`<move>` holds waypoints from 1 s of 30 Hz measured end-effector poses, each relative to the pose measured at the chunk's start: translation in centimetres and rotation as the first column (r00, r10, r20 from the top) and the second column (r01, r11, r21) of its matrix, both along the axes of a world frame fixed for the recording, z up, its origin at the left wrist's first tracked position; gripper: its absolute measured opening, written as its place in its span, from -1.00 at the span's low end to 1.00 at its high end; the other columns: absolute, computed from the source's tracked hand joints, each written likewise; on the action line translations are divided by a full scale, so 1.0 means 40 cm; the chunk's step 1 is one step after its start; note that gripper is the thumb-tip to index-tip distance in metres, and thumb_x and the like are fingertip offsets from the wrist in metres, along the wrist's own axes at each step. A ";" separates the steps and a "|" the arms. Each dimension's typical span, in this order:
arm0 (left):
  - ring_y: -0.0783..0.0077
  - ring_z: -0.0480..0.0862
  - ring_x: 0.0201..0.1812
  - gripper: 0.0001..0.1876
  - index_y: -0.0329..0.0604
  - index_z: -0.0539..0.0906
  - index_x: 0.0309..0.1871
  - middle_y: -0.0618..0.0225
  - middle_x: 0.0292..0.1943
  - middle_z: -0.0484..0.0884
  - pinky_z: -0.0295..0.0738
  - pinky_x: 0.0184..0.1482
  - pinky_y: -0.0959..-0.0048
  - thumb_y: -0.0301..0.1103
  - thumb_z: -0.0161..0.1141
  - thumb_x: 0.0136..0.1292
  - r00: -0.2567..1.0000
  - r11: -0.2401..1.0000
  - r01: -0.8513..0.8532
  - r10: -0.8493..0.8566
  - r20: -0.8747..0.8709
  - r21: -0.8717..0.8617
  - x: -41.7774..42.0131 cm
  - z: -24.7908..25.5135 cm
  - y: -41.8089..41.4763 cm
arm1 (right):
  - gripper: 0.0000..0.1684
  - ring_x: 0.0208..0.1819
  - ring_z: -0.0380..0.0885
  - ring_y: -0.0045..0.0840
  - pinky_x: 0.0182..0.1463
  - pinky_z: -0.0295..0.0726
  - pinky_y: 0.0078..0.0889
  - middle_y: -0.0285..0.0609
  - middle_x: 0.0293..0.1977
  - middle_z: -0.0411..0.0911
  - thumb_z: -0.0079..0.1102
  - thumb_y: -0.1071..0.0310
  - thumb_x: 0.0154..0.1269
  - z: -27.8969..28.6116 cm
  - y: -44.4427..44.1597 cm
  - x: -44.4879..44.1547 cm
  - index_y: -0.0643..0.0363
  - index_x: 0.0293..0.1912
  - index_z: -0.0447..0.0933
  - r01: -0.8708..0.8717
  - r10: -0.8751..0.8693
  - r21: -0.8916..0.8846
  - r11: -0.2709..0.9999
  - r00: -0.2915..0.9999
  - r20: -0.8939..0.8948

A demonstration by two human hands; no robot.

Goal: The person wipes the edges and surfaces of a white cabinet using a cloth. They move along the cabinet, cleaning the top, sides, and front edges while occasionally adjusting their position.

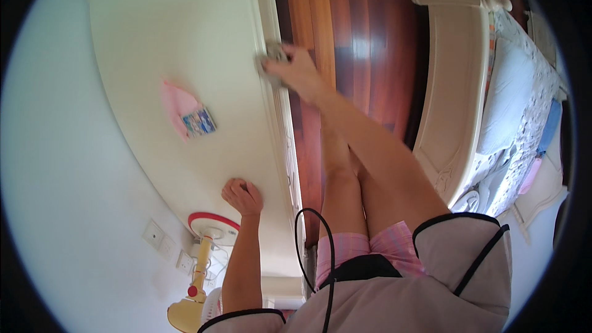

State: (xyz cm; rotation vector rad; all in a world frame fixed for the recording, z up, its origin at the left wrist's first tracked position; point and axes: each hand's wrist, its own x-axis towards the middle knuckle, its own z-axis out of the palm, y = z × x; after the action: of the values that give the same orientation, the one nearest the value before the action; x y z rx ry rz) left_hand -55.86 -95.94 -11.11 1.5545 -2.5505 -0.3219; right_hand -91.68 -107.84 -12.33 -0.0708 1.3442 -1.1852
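My right hand [303, 74] grips a bunched grey-brown cloth [274, 67] against the front edge of a cream-white cabinet top [194, 32]. Both hand and cloth are blurred. Farther down, my left hand [243, 196] rests on the same top, its fingers curled in a loose fist; no object shows in it. Between the hands and nearer the wall lies a flat pink thing [180, 101], perhaps cloth or a pouch. A small blue printed packet or box [199, 121] sits at its edge.
A yellow-and-white fan or lamp with a red rim [203, 259] stands by the wall sockets [159, 240], with cables around it. A black cable [332, 249] loops before my body. On the right, a cream bed footboard [455, 78] borders the dark wooden floor [360, 55].
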 end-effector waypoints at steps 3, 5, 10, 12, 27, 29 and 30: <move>-0.03 0.38 -0.13 -0.80 -0.17 0.42 -0.28 0.08 -0.20 0.43 0.22 -0.01 0.04 -0.23 0.04 0.36 1.000 0.999 -0.008 0.009 -0.007 0.041 -0.001 0.003 0.000 | -0.64 -0.36 0.53 -0.71 -0.31 0.55 -0.57 -0.33 -0.30 0.61 0.40 0.30 0.22 0.006 0.046 0.028 0.27 -0.03 0.61 -0.050 0.049 0.059 0.997 0.998 0.029; -0.01 0.37 -0.14 -0.84 -0.15 0.41 -0.27 0.06 -0.19 0.42 0.21 -0.01 0.02 -0.27 0.05 0.32 1.000 0.997 -0.008 0.008 -0.010 0.082 -0.001 0.006 0.001 | -0.69 -0.40 0.49 -0.74 -0.37 0.51 -0.56 -0.38 -0.37 0.57 0.41 0.29 0.19 -0.015 0.038 0.021 0.25 -0.12 0.61 -0.054 0.055 0.025 0.998 0.998 -0.009; 0.00 0.37 -0.10 -0.86 -0.12 0.39 -0.24 0.06 -0.15 0.42 0.21 0.01 0.03 -0.29 0.05 0.32 0.999 0.999 0.002 -0.005 0.054 0.043 0.006 0.009 0.013 | -0.76 -0.49 0.43 -0.76 -0.48 0.41 -0.54 -0.39 -0.51 0.49 0.42 0.32 0.15 -0.075 -0.154 -0.116 0.25 -0.37 0.55 0.071 -0.070 0.005 0.997 0.997 -0.031; 0.02 0.36 -0.09 -0.85 -0.12 0.38 -0.25 0.07 -0.16 0.41 0.21 0.02 0.02 -0.26 0.03 0.35 0.998 0.999 0.010 -0.013 0.056 0.052 0.009 0.010 0.018 | -0.76 -0.49 0.46 -0.73 -0.47 0.44 -0.52 -0.35 -0.50 0.51 0.42 0.32 0.15 -0.089 -0.271 -0.204 0.28 -0.35 0.57 0.112 -0.117 -0.066 0.992 0.989 -0.088; 0.11 0.32 -0.14 -0.86 -0.04 0.34 -0.25 0.20 -0.15 0.35 0.19 -0.02 0.09 -0.28 0.03 0.21 0.993 0.997 0.049 -0.055 0.101 0.066 0.048 -0.007 0.036 | -0.62 -0.46 0.46 -0.72 -0.45 0.49 -0.47 -0.33 -0.44 0.56 0.47 0.23 0.09 -0.044 -0.331 -0.271 0.33 -0.20 0.62 0.078 -0.079 -0.021 0.997 0.995 -0.059; 0.11 0.32 -0.13 -0.86 -0.05 0.34 -0.25 0.20 -0.15 0.34 0.19 -0.01 0.08 -0.28 0.04 0.21 0.990 0.996 0.040 -0.050 0.134 0.076 0.050 -0.005 0.037 | -0.60 -0.45 0.47 -0.71 -0.44 0.49 -0.47 -0.32 -0.44 0.56 0.47 0.24 0.09 -0.044 -0.350 -0.288 0.34 -0.18 0.62 0.072 -0.072 0.022 0.997 0.997 0.011; 0.11 0.32 -0.12 -0.86 -0.05 0.34 -0.25 0.20 -0.14 0.34 0.19 -0.01 0.08 -0.28 0.04 0.21 0.994 0.998 0.017 -0.024 0.109 0.068 0.050 -0.004 0.037 | -0.60 -0.44 0.47 -0.71 -0.43 0.50 -0.48 -0.32 -0.42 0.56 0.47 0.24 0.09 -0.037 -0.350 -0.291 0.34 -0.17 0.62 0.086 -0.086 0.001 0.996 0.996 -0.026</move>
State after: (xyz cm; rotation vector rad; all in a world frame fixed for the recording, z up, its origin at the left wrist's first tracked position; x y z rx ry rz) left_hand -53.84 -94.45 -11.27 1.6130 -2.6662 -0.3368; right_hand -103.32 -121.82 -13.82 -0.0275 1.3824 -1.2589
